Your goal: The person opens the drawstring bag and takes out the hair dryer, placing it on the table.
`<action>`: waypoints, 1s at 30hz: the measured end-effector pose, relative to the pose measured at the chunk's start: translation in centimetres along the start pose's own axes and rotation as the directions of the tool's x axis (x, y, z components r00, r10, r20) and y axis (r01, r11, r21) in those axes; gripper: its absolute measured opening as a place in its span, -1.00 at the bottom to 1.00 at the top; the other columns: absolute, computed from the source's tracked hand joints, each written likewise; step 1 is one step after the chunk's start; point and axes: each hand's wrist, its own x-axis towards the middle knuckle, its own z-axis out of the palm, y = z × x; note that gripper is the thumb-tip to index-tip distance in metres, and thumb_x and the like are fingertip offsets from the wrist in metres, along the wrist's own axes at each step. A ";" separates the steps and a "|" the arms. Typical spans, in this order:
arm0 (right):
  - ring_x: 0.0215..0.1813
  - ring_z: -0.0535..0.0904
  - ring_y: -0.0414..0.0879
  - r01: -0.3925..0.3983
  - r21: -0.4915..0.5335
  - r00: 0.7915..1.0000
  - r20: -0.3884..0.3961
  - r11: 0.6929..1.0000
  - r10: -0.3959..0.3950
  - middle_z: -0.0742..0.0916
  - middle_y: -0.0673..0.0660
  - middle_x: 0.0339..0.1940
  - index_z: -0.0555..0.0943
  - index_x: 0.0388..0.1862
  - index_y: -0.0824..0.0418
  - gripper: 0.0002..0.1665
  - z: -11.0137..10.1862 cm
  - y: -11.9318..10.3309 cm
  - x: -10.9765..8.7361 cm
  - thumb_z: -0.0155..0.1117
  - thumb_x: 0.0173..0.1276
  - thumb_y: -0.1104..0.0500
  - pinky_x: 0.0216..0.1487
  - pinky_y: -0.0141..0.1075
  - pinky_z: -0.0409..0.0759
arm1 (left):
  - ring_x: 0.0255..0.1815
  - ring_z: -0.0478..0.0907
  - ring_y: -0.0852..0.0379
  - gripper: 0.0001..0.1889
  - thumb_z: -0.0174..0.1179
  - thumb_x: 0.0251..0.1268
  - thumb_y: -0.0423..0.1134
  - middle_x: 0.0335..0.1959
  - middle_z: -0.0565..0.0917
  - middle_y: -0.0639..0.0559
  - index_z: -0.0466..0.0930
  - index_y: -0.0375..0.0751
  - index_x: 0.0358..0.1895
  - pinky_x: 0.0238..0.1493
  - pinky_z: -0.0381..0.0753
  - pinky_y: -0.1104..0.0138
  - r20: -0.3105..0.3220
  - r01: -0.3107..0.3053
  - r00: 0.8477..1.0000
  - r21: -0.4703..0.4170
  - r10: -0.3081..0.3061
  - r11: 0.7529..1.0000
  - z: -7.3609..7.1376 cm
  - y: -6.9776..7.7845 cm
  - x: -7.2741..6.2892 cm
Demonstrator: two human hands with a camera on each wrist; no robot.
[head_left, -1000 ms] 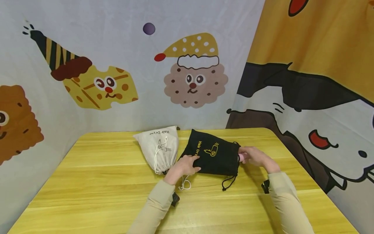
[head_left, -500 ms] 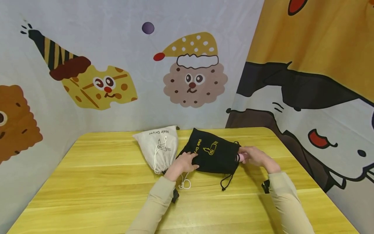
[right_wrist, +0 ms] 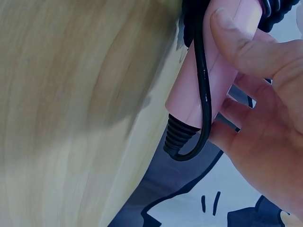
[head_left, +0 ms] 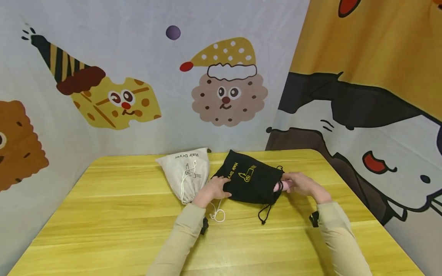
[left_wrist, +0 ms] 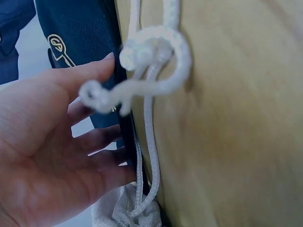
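Note:
A black drawstring bag [head_left: 253, 184] printed "Hair Dryer" lies on the table, its mouth toward the right. Out of that mouth comes the pink handle of a hair dryer [right_wrist: 187, 92] with a black cord [right_wrist: 204, 90] doubled back along it; the rest is hidden inside the bag. My right hand [head_left: 302, 184] grips the handle, thumb on top and fingers behind. At the bag's other end, my left hand [head_left: 214, 189] holds the near left edge between thumb and fingers. White drawstrings [left_wrist: 151, 127] hang in front of that hand in the left wrist view.
Just left of the black bag lies a beige drawstring bag [head_left: 188, 174], also printed "Hair Dryer". Its white cord trails toward the near side. The black bag's cord [head_left: 264, 214] hangs onto the wooden table [head_left: 114, 230]. A cartoon-printed curtain [head_left: 138, 38] stands behind.
My left hand has drawn the bag's near side leftward, and the cloth has slid back at the mouth. More of the pink handle shows; my right hand has stayed nearly in place.

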 end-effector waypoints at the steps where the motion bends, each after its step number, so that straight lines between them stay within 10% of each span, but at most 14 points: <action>1: -0.24 0.55 -0.05 -0.003 0.005 1.000 0.003 1.000 0.003 0.69 0.12 -0.26 0.56 -0.22 0.18 -0.67 0.0 0.0 0.0 0.38 0.03 0.40 -0.20 -0.13 0.55 | 0.45 0.19 -0.20 -0.38 0.23 0.25 -0.03 0.42 0.30 -0.21 0.33 -0.09 0.36 0.41 0.28 0.06 0.003 0.003 1.000 0.001 -0.003 1.000 -0.1 0.0 0.0; 30: -0.26 0.53 -0.11 0.027 0.039 1.000 0.010 0.999 -0.027 0.68 0.05 -0.31 0.56 -0.27 0.15 -0.69 0.2 0.2 -0.3 0.39 0.02 0.40 -0.24 -0.22 0.51 | 0.47 0.17 -0.17 -0.40 0.27 0.21 -0.09 0.43 0.30 -0.19 0.37 -0.04 0.34 0.45 0.23 0.09 0.027 -0.041 0.999 0.030 0.040 0.999 -0.4 -1.0 1.1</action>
